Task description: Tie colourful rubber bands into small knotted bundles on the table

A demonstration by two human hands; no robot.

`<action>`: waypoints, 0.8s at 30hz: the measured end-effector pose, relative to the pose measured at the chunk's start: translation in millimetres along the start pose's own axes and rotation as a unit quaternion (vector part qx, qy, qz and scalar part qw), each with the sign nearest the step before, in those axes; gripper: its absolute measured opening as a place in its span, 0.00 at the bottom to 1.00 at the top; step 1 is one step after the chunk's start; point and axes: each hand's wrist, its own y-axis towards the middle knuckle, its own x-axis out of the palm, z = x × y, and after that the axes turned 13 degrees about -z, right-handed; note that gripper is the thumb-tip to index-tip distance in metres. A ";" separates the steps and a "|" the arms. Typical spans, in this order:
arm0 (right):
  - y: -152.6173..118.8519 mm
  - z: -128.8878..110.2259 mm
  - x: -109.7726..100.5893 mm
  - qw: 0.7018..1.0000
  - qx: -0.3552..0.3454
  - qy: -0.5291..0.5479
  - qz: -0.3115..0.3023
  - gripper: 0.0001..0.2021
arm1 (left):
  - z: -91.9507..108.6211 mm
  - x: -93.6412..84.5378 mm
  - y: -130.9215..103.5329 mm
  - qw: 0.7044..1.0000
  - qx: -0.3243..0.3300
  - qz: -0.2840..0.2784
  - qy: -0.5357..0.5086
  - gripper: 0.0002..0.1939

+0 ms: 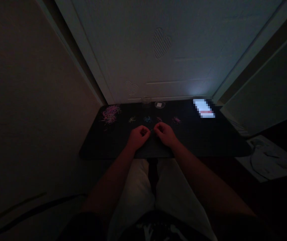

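The room is dim, and a pale panelled door (pixel 133 43) with striped raised hearts fills the far side; a dull, plain wall (pixel 32 100) stands on the left. Before the door is a black rectangular table (pixel 203 137) with rounded near corners. Over its near edge come both bare forearms; the left hand (pixel 140 137) and the right hand (pixel 165 134) are close together but apart, with fingers curled. At the far right lies a bright rectangular screen (pixel 203 107), blurred into squares. At the far left is a loose heap of thin pink and violet pieces (pixel 111 113). Near the door stands a clear round dish (pixel 159 105) with a white square. In a row just beyond the hands lie four smaller piles: yellowish (pixel 132 119), blue (pixel 147 119), and two pink, of which the left one (pixel 159 119) is just beyond the right hand. Smallest, a tiny thin piece (pixel 151 130) shows between both hands' fingertips; I cannot tell which hand, if any, grips it.
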 end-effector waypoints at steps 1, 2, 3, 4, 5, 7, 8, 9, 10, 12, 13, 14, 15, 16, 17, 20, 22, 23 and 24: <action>-0.1 -0.2 0.1 1.000 -0.001 0.005 -0.003 0.05 | -0.4 0.1 0.2 1.000 -0.001 0.000 0.000 0.07; -0.4 -0.5 0.3 1.000 -0.004 0.009 -0.006 0.05 | -0.8 0.3 0.3 1.000 -0.002 0.000 0.001 0.07; -0.7 -1.0 0.6 1.000 -0.007 0.010 -0.011 0.06 | -1.1 0.3 0.4 1.000 -0.003 -0.001 0.001 0.07; -1.1 -1.6 0.9 1.000 -0.011 0.008 -0.015 0.06 | -1.2 0.4 0.5 1.000 -0.003 -0.002 0.001 0.07; -1.4 -2.1 1.3 1.000 -0.015 0.005 -0.017 0.06 | -1.2 0.3 0.5 1.000 -0.003 -0.004 0.002 0.08; -1.8 -2.6 2.0 1.000 -0.018 0.000 -0.019 0.06 | -0.7 0.1 0.3 1.000 -0.001 -0.006 0.005 0.08; -1.7 -2.5 2.3 1.000 -0.019 -0.001 -0.019 0.06 | -0.3 0.0 0.2 1.000 0.000 -0.006 0.007 0.08; -1.6 -2.1 2.5 1.000 -0.020 0.000 -0.017 0.06 | 0.1 -0.1 0.0 1.000 0.000 -0.006 0.008 0.08; -1.4 -1.6 2.7 1.000 -0.019 0.001 -0.015 0.06 | 0.5 -0.1 -0.1 1.000 0.000 -0.006 0.009 0.08; -0.9 -0.4 2.7 1.000 -0.018 0.003 -0.018 0.08 | 0.9 -0.1 -0.4 1.000 0.000 -0.007 0.008 0.08; -0.8 0.1 2.6 1.000 -0.018 0.002 -0.022 0.09 | 1.0 -0.1 -0.4 1.000 0.000 -0.008 0.008 0.08; -0.7 0.4 2.5 0.999 -0.017 0.000 -0.027 0.09 | 1.0 -0.1 -0.4 1.000 0.001 -0.008 0.009 0.08; -0.7 0.4 2.4 0.999 -0.017 -0.004 -0.030 0.08 | 1.0 -0.1 -0.4 1.000 0.001 -0.008 0.010 0.08; -0.8 0.1 2.2 0.999 -0.016 -0.009 -0.032 0.07 | 1.0 -0.1 -0.4 1.000 0.001 -0.008 0.009 0.08; -1.0 -0.5 2.1 0.999 -0.016 -0.014 -0.031 0.06 | 1.0 -0.2 -0.4 1.000 0.000 -0.008 0.009 0.08; -1.5 -2.7 1.8 0.999 -0.014 -0.028 -0.022 0.05 | 1.6 -0.6 -0.4 1.000 -0.001 -0.007 0.004 0.08; -1.7 -3.7 1.8 0.999 -0.015 -0.029 -0.017 0.05 | 1.8 -0.7 -0.4 1.000 0.001 -0.006 0.004 0.08; -1.7 -3.9 1.8 0.999 -0.015 -0.027 -0.015 0.05 | 1.9 -0.7 -0.4 1.000 0.002 -0.005 0.004 0.08; -1.6 -3.9 1.9 1.000 -0.016 -0.023 -0.014 0.04 | 1.8 -0.5 -0.3 1.000 0.001 -0.004 0.003 0.08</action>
